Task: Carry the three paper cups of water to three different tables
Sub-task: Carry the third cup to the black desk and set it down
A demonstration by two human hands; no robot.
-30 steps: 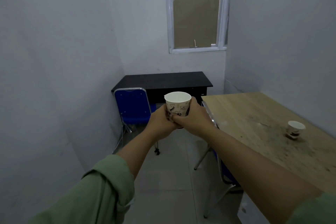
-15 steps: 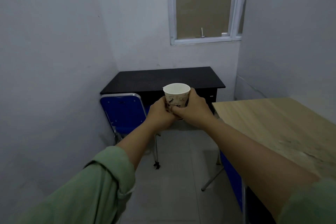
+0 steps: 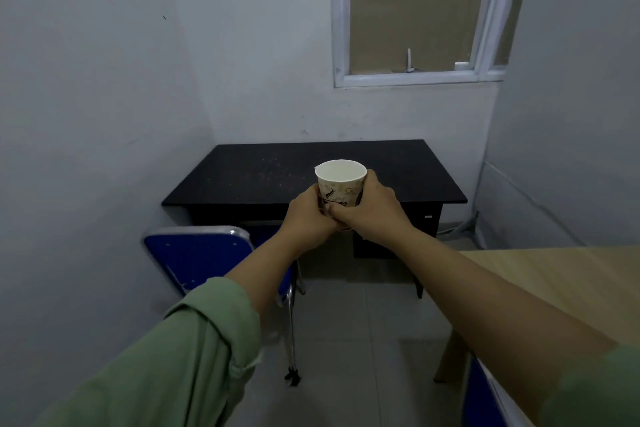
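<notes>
A white paper cup [image 3: 340, 180] with dark printed drawings is held upright in front of me, above the near edge of a black table [image 3: 263, 170]. My left hand [image 3: 308, 215] wraps its left side and my right hand [image 3: 372, 206] wraps its right side and front, fingers meeting below the rim. The cup's bottom is hidden by my hands. A light wooden table [image 3: 568, 274] shows its corner at the right.
A blue chair [image 3: 194, 260] with a chrome frame stands at the black table's left front. Another blue chair [image 3: 485, 395] edge shows at the bottom right. Grey walls close in left, behind and right; a white-framed window [image 3: 415, 10] is above the black table. Tiled floor lies between.
I have walked closer to the black table, which now fills more of the view. The wooden table has slid out to the right, and the cup standing on it is out of sight.
</notes>
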